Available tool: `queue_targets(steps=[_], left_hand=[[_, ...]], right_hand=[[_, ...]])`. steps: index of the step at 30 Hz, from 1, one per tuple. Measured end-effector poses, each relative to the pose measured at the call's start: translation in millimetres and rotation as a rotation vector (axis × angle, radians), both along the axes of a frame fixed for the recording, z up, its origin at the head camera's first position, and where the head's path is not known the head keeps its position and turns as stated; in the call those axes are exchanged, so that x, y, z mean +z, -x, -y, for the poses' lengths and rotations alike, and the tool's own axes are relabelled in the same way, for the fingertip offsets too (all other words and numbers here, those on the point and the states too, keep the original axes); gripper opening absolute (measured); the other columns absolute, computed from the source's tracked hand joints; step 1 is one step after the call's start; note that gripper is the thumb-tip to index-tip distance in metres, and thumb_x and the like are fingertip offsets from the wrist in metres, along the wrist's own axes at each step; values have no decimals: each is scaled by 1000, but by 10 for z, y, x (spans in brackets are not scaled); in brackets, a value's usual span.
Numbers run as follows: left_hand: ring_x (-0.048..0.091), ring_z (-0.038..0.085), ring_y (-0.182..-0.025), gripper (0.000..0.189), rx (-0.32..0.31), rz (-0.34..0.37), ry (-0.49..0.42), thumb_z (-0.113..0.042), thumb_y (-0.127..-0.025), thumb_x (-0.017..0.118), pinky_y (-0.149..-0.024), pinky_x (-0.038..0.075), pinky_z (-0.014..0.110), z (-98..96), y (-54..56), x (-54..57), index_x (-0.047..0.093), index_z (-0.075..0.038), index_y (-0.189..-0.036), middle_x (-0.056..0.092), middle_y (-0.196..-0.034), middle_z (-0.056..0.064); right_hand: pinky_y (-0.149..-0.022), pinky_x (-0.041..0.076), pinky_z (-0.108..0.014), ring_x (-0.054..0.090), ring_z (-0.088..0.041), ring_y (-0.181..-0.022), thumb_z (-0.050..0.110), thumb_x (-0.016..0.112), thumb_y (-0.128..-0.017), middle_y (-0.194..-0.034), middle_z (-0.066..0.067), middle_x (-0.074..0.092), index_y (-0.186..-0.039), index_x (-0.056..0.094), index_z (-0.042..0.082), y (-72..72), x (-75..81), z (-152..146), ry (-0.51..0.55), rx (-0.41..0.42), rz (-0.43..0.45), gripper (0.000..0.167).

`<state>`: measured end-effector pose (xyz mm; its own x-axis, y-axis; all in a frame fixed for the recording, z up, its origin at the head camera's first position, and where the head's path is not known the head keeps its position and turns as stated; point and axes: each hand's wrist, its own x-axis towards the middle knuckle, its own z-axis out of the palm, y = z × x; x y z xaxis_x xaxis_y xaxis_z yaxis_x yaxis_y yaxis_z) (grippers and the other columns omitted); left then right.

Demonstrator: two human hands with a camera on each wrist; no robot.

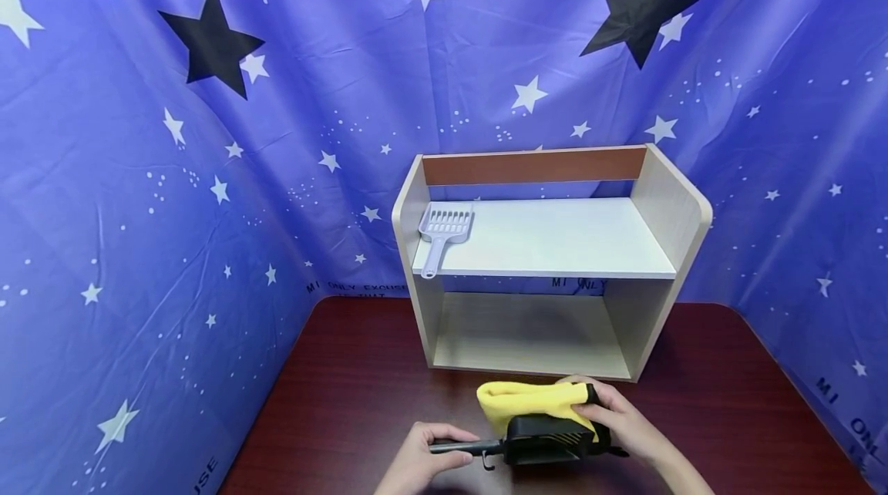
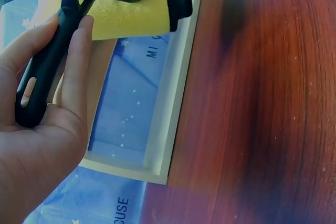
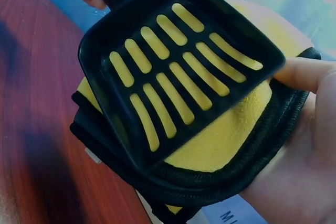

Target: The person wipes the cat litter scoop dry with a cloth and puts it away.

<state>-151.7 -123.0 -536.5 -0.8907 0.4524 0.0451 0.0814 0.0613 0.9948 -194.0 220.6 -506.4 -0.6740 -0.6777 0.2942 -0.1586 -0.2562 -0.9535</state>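
Note:
My left hand (image 1: 419, 458) grips the handle of a black slotted litter scoop (image 1: 548, 427), fingers and thumb on either side of the handle (image 2: 50, 66) in the left wrist view. A folded yellow cloth (image 1: 520, 400) with black edging lies against the back of the scoop. My right hand (image 1: 627, 424) holds this cloth, its thumb near the scoop's front corner in the right wrist view. Yellow shows through the scoop's slots. Both things are above the table, just before the shelf unit. Part of the right fingers is hidden behind the cloth.
A two-level wooden shelf unit (image 1: 659, 333) stands on the dark red table (image 1: 333, 395). On its upper white board, at the left, lies a pale lavender litter scoop (image 1: 446, 223), handle towards the front. Blue star-printed curtains (image 1: 291, 171) surround the table at the back and sides.

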Motion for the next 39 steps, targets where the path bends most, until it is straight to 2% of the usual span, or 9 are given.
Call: queue_targets(steps=[2,8,15,18,21,24,31,34,39], left_hand=[[66,-2,-85,32,-2,4,-11,-10,-87,74,-75,53,12,-10,-6,4,70,8,-114,72,-106,27],[66,-2,-85,36,6,70,-38,-7,-86,74,-75,54,12,-24,-21,7,67,12,-116,70,-108,30],[67,-1,-85,34,30,91,-36,-7,-86,74,-74,54,13,-33,-27,-14,69,10,-115,70,-109,32],[66,-1,-83,34,49,92,-30,-8,-86,75,-73,54,13,-34,-27,-13,69,9,-114,71,-107,29],[65,-2,-81,33,69,92,-24,-8,-85,75,-71,54,13,-30,-25,-5,70,8,-113,73,-106,25],[65,-2,-82,32,87,78,-18,-9,-85,75,-72,54,14,-16,-22,1,71,8,-113,74,-106,21],[66,-1,-86,34,128,75,-25,-9,-86,74,-76,54,15,31,-22,-2,69,9,-114,74,-108,15],[67,-1,-86,35,143,90,-35,-9,-86,74,-75,55,15,44,-17,2,69,10,-115,75,-108,13],[67,-2,-86,36,155,132,-87,-5,-87,73,-77,57,15,49,0,17,65,14,-117,77,-100,-1]], right_hand=[[-88,50,-18,57,1,-106,-7,33,-102,-123,10,63,-135,53,8,8,8,30,-19,16,-40,42],[-81,45,-23,52,0,-100,-3,33,-102,-113,10,58,-131,48,-1,13,36,72,-75,68,-38,33],[-76,43,-25,50,-1,-98,-3,34,-101,-110,11,56,-130,48,-1,6,32,56,-85,55,-40,32],[-71,41,-27,50,0,-96,-3,33,-101,-109,11,57,-129,49,1,8,28,29,-70,56,-23,33],[-69,45,-25,51,1,-95,-3,32,-101,-111,11,58,-130,50,4,-2,29,-18,-56,49,5,34],[-75,50,-21,54,0,-97,-3,33,-101,-113,11,60,-129,51,4,-17,30,-60,-49,17,17,35],[-81,49,-22,55,-2,-100,-11,31,-95,-114,9,60,-122,53,-2,-23,-14,-127,22,-57,-75,36],[-85,49,-19,56,-1,-104,-14,29,-93,-117,9,61,-121,54,1,-26,-47,-156,66,-57,-66,41],[-91,46,-18,56,-2,-109,-17,27,-89,-119,7,61,-121,57,3,-35,-104,-200,106,-99,-98,49]])
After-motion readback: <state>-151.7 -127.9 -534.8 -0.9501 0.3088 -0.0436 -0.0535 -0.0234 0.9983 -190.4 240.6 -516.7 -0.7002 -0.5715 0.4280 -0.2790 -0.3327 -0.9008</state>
